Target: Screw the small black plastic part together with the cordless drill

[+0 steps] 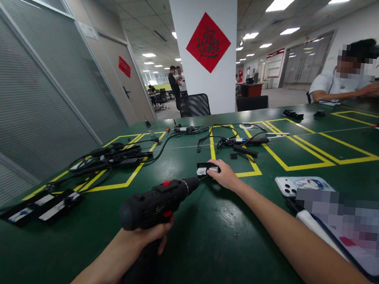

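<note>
Head view: the left hand [149, 235] grips a black power drill [156, 205] by its handle [142, 267]; the right hand [225, 175] pinches a black-and-silver part [202, 171] just beyond the chuck [190, 186], over the green tabletop [205, 255], apparently to steady it.

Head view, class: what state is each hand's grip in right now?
Left hand: closed, holding the black drill by its handle.
Right hand: closed, holding a small black-and-silver piece.

We see matt plastic on the drill [153, 202] and a smooth, glossy desk [229, 248]. The small black piece [202, 171] has a pale face, perhaps of paper.
</note>
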{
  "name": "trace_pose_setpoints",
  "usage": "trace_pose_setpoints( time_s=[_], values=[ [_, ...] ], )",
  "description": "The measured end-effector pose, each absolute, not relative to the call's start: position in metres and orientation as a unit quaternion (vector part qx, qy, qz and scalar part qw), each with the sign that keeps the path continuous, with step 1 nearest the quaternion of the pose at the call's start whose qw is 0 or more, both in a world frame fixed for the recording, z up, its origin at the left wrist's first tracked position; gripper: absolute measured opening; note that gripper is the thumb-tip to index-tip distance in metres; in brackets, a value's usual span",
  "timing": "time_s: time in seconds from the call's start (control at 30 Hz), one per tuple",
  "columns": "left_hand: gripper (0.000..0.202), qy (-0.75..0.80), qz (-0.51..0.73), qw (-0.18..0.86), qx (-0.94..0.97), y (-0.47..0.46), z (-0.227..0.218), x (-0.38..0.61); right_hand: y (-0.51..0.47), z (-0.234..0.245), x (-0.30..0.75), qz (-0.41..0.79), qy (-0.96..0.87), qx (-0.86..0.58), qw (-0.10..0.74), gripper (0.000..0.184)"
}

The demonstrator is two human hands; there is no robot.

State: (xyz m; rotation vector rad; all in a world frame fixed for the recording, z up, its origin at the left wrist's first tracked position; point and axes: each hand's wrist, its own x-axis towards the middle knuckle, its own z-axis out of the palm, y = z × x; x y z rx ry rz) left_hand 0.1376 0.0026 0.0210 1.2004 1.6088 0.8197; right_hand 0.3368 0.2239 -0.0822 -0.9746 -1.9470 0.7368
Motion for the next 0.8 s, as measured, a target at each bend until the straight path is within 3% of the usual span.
trace_pose_setpoints(
  time_s=[0.17, 0.5, 0.8],
  values=[
    [0.031, 0.64, 0.359, 0.474, 0.487, 0.0041, 0.0178, 0.1364, 0.2224, -0.0808, 0.3374, 0.292, -0.772, -0.388, 0.409, 0.037],
    [0.048, 0.65, 0.373, 0.486, 0.449, 0.0065, 0.0177, 0.1389, 0.2226, -0.0822, 0.3367, 0.288, -0.771, -0.39, 0.414, 0.036],
    [0.032, 0.637, 0.359, 0.489, 0.475, 0.0043, 0.0193, 0.1362, 0.2219, -0.0825, 0.337, 0.291, -0.769, -0.39, 0.414, 0.036]
  ],
)
